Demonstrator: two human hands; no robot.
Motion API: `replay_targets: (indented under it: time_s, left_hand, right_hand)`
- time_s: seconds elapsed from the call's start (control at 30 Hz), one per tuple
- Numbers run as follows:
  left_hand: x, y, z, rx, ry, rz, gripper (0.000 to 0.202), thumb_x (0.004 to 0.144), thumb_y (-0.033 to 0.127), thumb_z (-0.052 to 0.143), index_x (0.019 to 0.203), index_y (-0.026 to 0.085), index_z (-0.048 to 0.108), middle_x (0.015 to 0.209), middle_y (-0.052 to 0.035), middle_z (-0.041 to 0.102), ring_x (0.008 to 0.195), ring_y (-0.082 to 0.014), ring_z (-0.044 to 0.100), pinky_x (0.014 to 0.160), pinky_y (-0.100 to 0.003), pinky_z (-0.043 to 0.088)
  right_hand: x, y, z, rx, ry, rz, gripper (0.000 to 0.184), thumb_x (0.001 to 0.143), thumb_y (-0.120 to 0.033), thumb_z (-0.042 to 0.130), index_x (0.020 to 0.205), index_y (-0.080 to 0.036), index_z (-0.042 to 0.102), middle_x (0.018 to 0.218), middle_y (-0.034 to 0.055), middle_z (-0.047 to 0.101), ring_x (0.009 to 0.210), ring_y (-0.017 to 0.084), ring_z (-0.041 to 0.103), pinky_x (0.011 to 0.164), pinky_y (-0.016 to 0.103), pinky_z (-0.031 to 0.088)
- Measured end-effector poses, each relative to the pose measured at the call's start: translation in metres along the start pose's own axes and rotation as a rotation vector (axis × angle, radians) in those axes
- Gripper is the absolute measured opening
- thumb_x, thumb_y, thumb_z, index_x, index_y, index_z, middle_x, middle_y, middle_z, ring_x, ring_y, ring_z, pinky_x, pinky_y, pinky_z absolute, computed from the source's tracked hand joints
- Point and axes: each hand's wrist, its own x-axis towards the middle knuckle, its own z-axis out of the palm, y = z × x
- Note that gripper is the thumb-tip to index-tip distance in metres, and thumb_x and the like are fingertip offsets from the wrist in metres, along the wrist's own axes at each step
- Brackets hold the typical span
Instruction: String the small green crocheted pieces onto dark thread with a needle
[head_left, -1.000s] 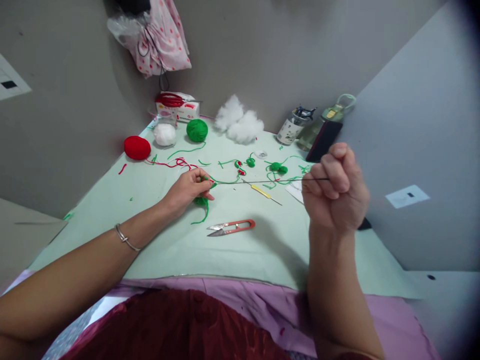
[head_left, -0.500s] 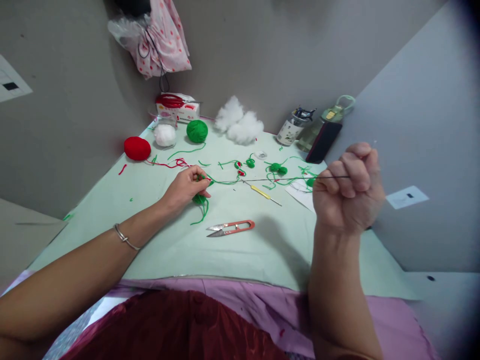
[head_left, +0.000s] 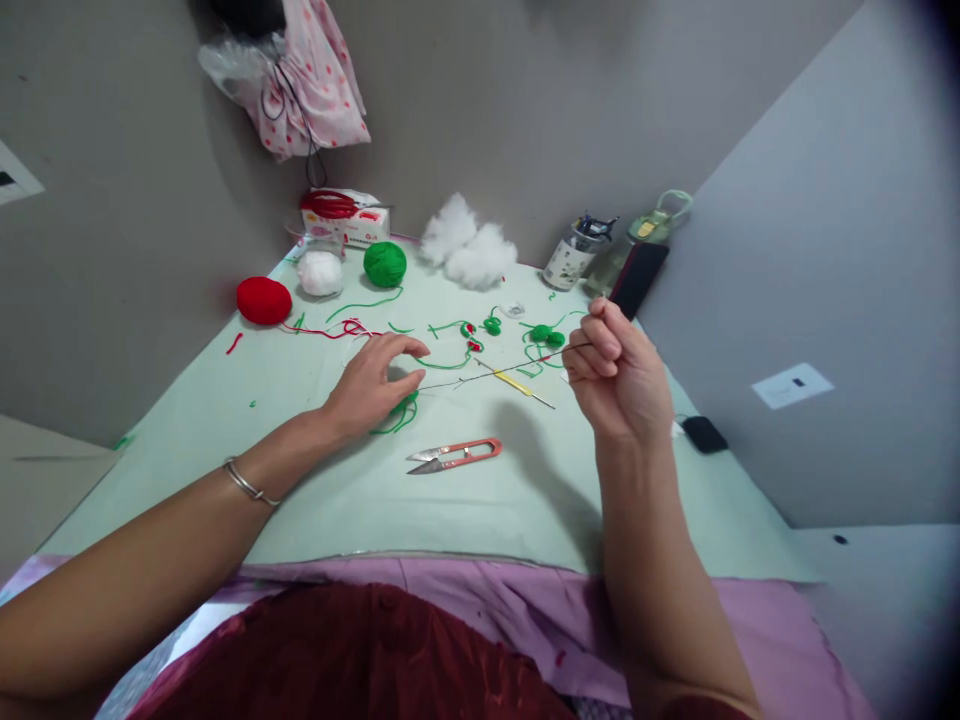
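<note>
My left hand (head_left: 373,383) lies on the pale green table (head_left: 315,500) with fingers stretched out over a small green yarn piece (head_left: 401,409). My right hand (head_left: 619,378) is raised above the table, its fingers pinched on a thin dark thread (head_left: 495,370) that runs taut to the yarn piece under my left hand. Whether a needle is in the pinch I cannot make out. Orange thread snips (head_left: 455,455) lie just in front of both hands. A yellow-handled crochet hook (head_left: 517,384) lies under the thread.
A red yarn ball (head_left: 264,300), a white ball (head_left: 320,272) and a green ball (head_left: 385,264) sit at the far left. White stuffing (head_left: 465,245), a jar (head_left: 568,259), a bottle (head_left: 652,228) and a dark phone (head_left: 637,280) stand at the back. Green yarn scraps (head_left: 544,335) are scattered mid-table.
My right hand has come back left and down toward the table, shortening the stretched thread. My left hand's fingers have spread flatter over the green yarn piece.
</note>
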Motion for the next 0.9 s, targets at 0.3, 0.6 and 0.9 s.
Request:
replay_targets:
  time_s: [0.3, 0.6, 0.9]
  left_hand:
    - [0.005, 0.024, 0.003, -0.135, -0.144, 0.005, 0.028, 0.096, 0.038, 0.053, 0.111, 0.022, 0.071, 0.102, -0.0052, 0.072, 0.083, -0.0187, 0.060, 0.073, -0.030, 0.045]
    - [0.042, 0.011, -0.005, -0.257, -0.495, -0.020, 0.025, 0.090, 0.041, 0.061, 0.102, 0.029, 0.080, 0.103, -0.0046, 0.079, 0.098, -0.0225, 0.070, 0.085, -0.027, 0.048]
    - [0.057, 0.009, 0.001, -0.373, -0.775, -0.080, 0.018, 0.084, 0.040, 0.071, 0.093, 0.031, 0.082, 0.107, -0.0051, 0.079, 0.105, -0.0227, 0.070, 0.087, -0.028, 0.051]
  right_hand:
    - [0.000, -0.002, -0.001, -0.004, -0.008, -0.017, 0.019, 0.089, -0.021, 0.072, 0.079, -0.018, 0.057, 0.052, -0.0116, 0.031, 0.040, 0.001, 0.024, 0.037, 0.010, 0.026]
    - [0.001, 0.000, -0.002, -0.015, -0.007, -0.021, 0.019, 0.086, -0.022, 0.074, 0.079, -0.019, 0.056, 0.051, -0.0113, 0.034, 0.040, 0.003, 0.022, 0.036, 0.012, 0.025]
    - [0.003, 0.002, -0.004, -0.031, -0.015, -0.012, 0.022, 0.085, -0.023, 0.076, 0.079, -0.019, 0.055, 0.052, -0.0114, 0.032, 0.040, 0.002, 0.024, 0.037, 0.012, 0.025]
